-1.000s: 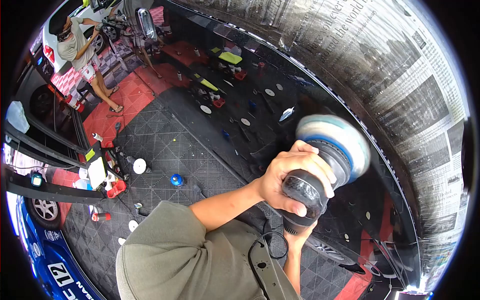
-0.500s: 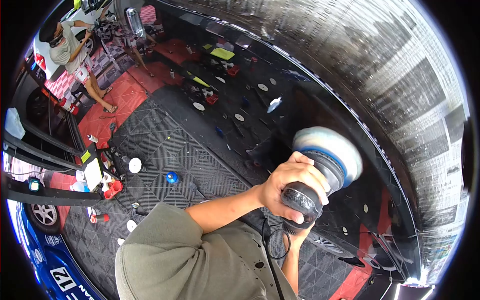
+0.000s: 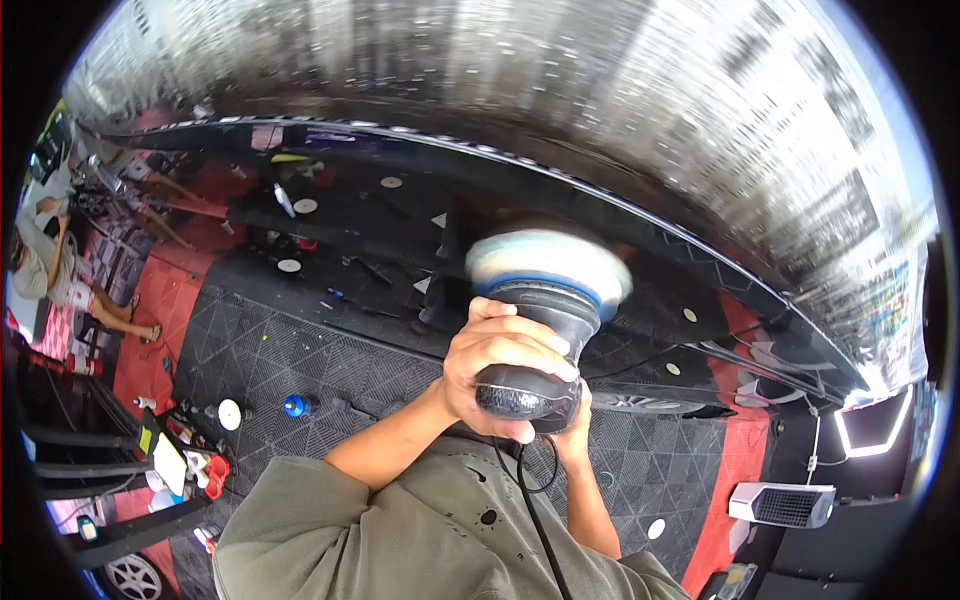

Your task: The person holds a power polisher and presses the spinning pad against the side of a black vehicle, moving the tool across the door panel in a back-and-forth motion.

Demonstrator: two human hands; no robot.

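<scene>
My left hand (image 3: 500, 365) is wrapped around the body of a black electric polisher (image 3: 535, 395), fingers over its top and thumb underneath. My right hand (image 3: 573, 428) is at its right underside, mostly hidden behind the tool; the fingers look closed on it. The polisher's round whitish foam pad (image 3: 550, 262), with a blue backing ring, lies against the glossy black car panel (image 3: 370, 235) and is blurred. A black cord (image 3: 535, 520) runs from the tool down over my shirt.
Newspaper-like masking (image 3: 560, 60) covers the area above the panel. A blue bottle (image 3: 295, 405) and a white pad (image 3: 230, 414) are on the dark tiled floor (image 3: 330, 440). A cart with supplies (image 3: 165, 465) stands at left. Another person (image 3: 70, 270) is at far left; a white boxy unit (image 3: 782, 505) is at right.
My view has turned to the right, bringing the lit lamp and white unit into sight. The polisher's pad now faces more straight ahead; both hands stay on the tool.
</scene>
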